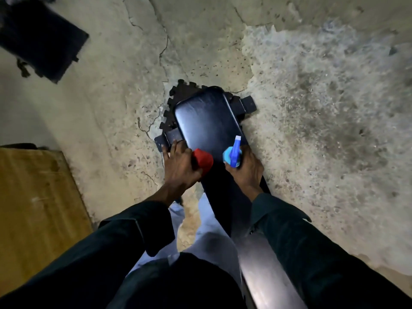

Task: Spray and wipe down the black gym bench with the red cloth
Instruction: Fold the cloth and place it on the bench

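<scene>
- Dark sleeves are seen nearest cam; torso is cut off at the bottom edge.
- Spray bottle is gripped in right hand above black gym bench, nozzle aimed at far pad; contents can't be made out, body hidden by fingers.
- Red cloth is bunched in left hand, closed round it at bench's left edge; fingertips are spread over the edge.
- Bench mid-section lies in shadow, detail lost.
</scene>
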